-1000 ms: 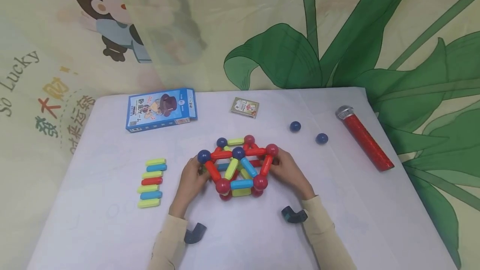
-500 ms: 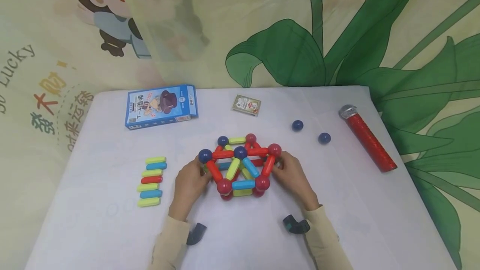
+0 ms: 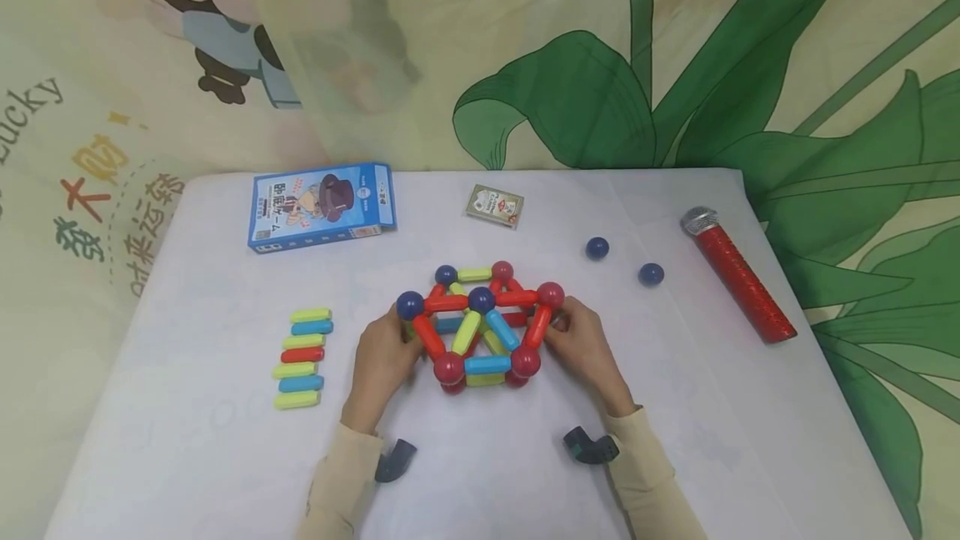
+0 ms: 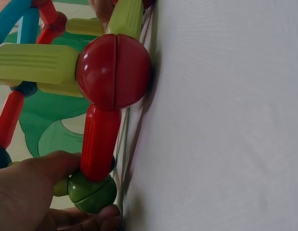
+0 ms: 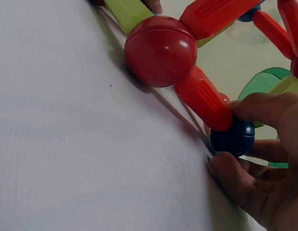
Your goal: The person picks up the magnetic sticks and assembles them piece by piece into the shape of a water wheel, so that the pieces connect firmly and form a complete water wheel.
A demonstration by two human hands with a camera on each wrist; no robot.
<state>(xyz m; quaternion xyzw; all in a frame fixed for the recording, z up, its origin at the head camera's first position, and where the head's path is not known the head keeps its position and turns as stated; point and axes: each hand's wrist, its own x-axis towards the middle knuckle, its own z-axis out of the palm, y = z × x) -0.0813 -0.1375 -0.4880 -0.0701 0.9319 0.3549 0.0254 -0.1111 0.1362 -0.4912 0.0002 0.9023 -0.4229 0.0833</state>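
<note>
A magnetic ball-and-stick structure (image 3: 487, 365) stands on the white table in the head view, built from red, blue and yellow-green sticks joined by balls. My left hand (image 3: 380, 363) holds its lower left corner; in the left wrist view the thumb and fingers grip a green ball (image 4: 93, 193) there. On the opposite side my right hand (image 3: 591, 357) pinches a dark blue ball (image 5: 232, 137) at the lower right corner, seen in the right wrist view. A red ball (image 4: 114, 71) at the near base sits close to the tabletop. Both hands' fingertips are hidden behind the structure in the head view.
Several loose sticks (image 3: 302, 354) lie in a column at left. A blue box (image 3: 322, 205) and a small card pack (image 3: 495, 205) lie at the back. Two loose blue balls (image 3: 597, 248) and a red microphone (image 3: 738, 277) lie to the right.
The head view has shifted slightly. Both hands keep their hold on the structure, which stays in nearly the same place on the table.
</note>
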